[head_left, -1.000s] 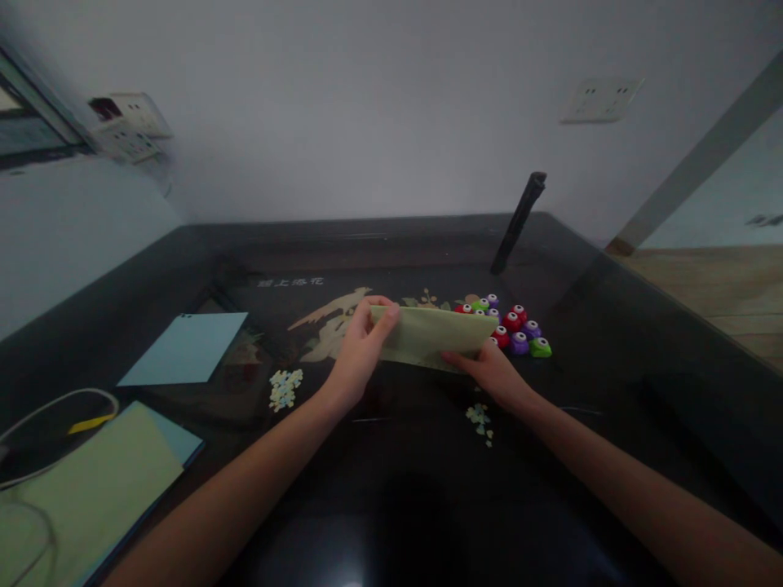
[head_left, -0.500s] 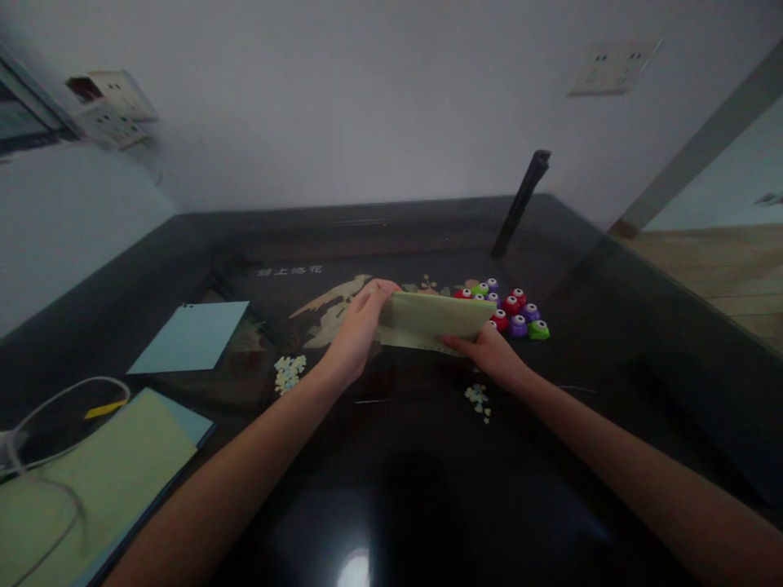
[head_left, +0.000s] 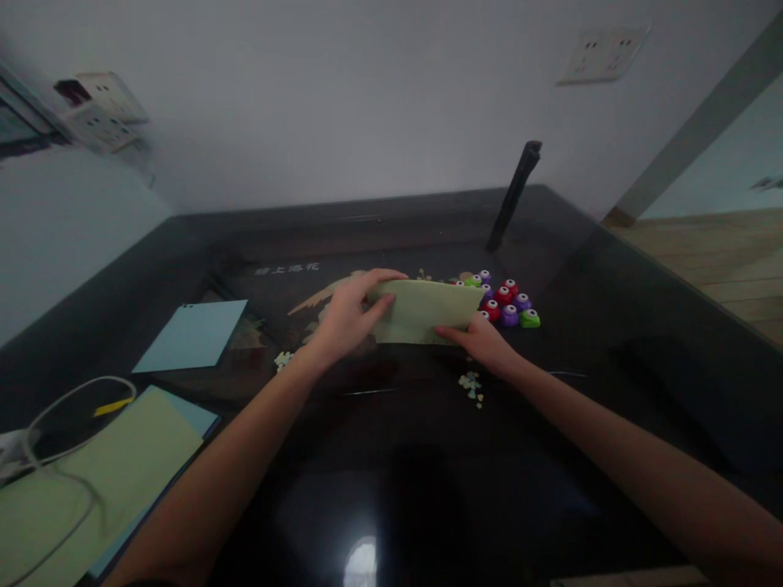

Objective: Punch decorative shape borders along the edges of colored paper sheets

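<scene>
A sheet of pale green paper (head_left: 422, 311), which looks folded over, is held above the dark table between both hands. My left hand (head_left: 355, 314) pinches its left end, thumb on the near face and fingers along the top edge. At the lower right corner my right hand (head_left: 483, 338) grips it, thumb in front and the other fingers hidden behind. Just beyond the paper's right end stand several red, purple and green craft punches (head_left: 505, 303), some partly covered. Small paper cutouts (head_left: 471, 387) lie below my right hand, and more cutouts (head_left: 283, 359) lie beside my left wrist.
To the left lies a light blue sheet (head_left: 192, 334). Nearer, a stack of green and blue paper (head_left: 122, 481) has a white cable (head_left: 79, 477) across it. A black stick-like object (head_left: 514, 196) rises at the back right of the glossy table (head_left: 379, 456), which meets the wall.
My left hand has shifted its hold: its thumb now presses on the paper's near face. The paper's left end has come round, and the whole view has shifted slightly.
</scene>
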`<action>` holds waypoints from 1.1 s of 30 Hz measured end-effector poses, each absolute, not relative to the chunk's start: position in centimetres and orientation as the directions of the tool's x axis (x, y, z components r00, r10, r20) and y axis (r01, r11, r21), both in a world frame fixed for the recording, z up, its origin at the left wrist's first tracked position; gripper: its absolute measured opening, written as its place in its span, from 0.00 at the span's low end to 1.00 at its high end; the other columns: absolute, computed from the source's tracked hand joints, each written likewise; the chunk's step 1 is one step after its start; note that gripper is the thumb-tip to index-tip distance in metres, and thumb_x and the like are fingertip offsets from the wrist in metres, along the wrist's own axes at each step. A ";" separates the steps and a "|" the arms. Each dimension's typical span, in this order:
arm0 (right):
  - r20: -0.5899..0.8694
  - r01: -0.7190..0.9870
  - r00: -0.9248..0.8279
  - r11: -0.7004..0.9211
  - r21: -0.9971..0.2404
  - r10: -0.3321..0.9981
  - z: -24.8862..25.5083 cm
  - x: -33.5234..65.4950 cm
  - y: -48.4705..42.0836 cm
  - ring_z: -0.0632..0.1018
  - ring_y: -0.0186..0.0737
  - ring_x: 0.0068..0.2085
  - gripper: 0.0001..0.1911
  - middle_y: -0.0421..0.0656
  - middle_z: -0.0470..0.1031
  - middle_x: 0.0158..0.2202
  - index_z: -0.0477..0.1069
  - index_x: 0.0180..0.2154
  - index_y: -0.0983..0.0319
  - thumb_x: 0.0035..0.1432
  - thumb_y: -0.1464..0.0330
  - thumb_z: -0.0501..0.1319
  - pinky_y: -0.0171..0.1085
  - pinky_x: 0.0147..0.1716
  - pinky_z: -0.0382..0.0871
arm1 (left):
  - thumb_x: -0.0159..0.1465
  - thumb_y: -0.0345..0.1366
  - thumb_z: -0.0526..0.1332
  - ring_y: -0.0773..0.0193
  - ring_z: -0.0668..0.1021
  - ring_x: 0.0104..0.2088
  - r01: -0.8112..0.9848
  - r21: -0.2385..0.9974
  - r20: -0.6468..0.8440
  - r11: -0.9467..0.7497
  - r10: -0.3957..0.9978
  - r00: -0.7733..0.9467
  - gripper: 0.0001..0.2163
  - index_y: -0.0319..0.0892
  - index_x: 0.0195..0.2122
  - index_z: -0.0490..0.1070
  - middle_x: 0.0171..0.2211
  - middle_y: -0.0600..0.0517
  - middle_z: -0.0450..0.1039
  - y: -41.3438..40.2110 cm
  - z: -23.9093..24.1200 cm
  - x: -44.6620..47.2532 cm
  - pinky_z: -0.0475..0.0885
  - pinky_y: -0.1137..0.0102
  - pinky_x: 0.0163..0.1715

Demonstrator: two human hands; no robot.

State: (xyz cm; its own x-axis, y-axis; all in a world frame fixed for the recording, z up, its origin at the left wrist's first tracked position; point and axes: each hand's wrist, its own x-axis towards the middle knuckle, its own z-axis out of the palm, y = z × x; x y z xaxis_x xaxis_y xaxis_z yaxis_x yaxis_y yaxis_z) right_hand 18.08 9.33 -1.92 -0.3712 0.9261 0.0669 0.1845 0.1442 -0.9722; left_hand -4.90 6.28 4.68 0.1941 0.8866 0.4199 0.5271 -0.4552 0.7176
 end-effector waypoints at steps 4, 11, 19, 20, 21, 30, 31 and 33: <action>0.063 0.197 -0.366 0.143 -0.970 0.928 -1.8 18.0 9.3 0.78 0.51 0.48 0.16 0.48 0.79 0.47 0.75 0.42 0.59 0.50 0.62 0.65 0.53 0.54 0.68 | 0.66 0.30 0.56 0.60 0.76 0.49 0.578 0.638 0.453 -0.509 0.855 0.252 0.17 0.46 0.54 0.71 0.52 0.48 0.75 6.2 4.8 -5.1 0.72 0.69 0.42; 0.070 0.212 -0.380 0.160 -0.964 0.922 -1.7 18.0 9.3 0.79 0.50 0.47 0.16 0.47 0.79 0.45 0.75 0.43 0.59 0.51 0.63 0.65 0.52 0.53 0.69 | 0.65 0.30 0.56 0.59 0.77 0.50 0.593 0.612 0.466 -0.523 0.844 0.264 0.17 0.49 0.54 0.72 0.51 0.50 0.77 6.4 4.5 -5.3 0.71 0.63 0.51; 0.160 0.236 -0.348 0.252 -0.939 0.924 1.1 19.0 9.7 0.77 0.51 0.48 0.26 0.49 0.76 0.49 0.71 0.49 0.60 0.47 0.65 0.69 0.48 0.50 0.72 | 0.66 0.29 0.56 0.62 0.79 0.46 0.551 0.590 0.524 -0.591 0.799 0.296 0.16 0.47 0.54 0.73 0.48 0.50 0.79 6.3 4.5 -5.4 0.71 0.68 0.47; 0.231 0.230 -0.333 0.316 -0.920 0.914 1.8 19.2 9.7 0.77 0.49 0.47 0.27 0.48 0.76 0.49 0.69 0.51 0.60 0.48 0.65 0.68 0.46 0.48 0.73 | 0.66 0.29 0.56 0.63 0.79 0.45 0.550 0.581 0.530 -0.600 0.792 0.303 0.16 0.47 0.54 0.73 0.48 0.50 0.79 6.3 4.5 -5.4 0.71 0.69 0.47; 0.303 0.241 -0.314 0.384 -0.891 0.900 2.5 19.5 9.6 0.78 0.46 0.45 0.27 0.47 0.76 0.48 0.68 0.53 0.60 0.50 0.65 0.67 0.44 0.46 0.73 | 0.66 0.29 0.56 0.63 0.79 0.45 0.549 0.576 0.534 -0.606 0.787 0.308 0.16 0.46 0.54 0.73 0.48 0.50 0.79 6.3 4.5 -5.4 0.71 0.69 0.46; 0.580 0.497 -0.359 0.676 -0.544 0.731 4.6 20.4 8.9 0.80 0.41 0.38 0.13 0.41 0.80 0.43 0.76 0.47 0.55 0.60 0.68 0.60 0.41 0.41 0.73 | 0.65 0.31 0.57 0.60 0.79 0.45 0.562 0.603 0.492 -0.566 0.819 0.296 0.16 0.48 0.53 0.74 0.48 0.50 0.79 6.3 4.8 -5.4 0.71 0.66 0.48; 0.590 0.506 -0.370 0.688 -0.519 0.717 4.6 20.3 8.9 0.80 0.41 0.39 0.12 0.41 0.80 0.43 0.76 0.46 0.55 0.61 0.69 0.59 0.41 0.42 0.73 | 0.65 0.31 0.57 0.60 0.79 0.45 0.564 0.603 0.491 -0.564 0.820 0.295 0.16 0.48 0.53 0.74 0.48 0.50 0.79 6.3 4.8 -5.4 0.71 0.66 0.48; 0.616 0.516 -0.376 0.709 -0.481 0.692 4.8 20.3 8.7 0.80 0.42 0.40 0.12 0.40 0.81 0.43 0.77 0.45 0.55 0.61 0.70 0.59 0.42 0.42 0.73 | 0.65 0.31 0.57 0.60 0.79 0.46 0.571 0.591 0.494 -0.570 0.815 0.303 0.16 0.48 0.52 0.74 0.48 0.50 0.79 6.2 5.1 -5.5 0.70 0.67 0.49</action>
State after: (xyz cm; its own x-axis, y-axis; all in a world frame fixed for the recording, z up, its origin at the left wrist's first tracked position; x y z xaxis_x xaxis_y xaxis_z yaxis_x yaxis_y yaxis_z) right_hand 20.26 8.69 4.75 -0.3756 0.6921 0.6163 0.5162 0.7086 -0.4811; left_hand -5.46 6.15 5.09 0.3033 0.8149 0.4939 0.5707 -0.5704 0.5907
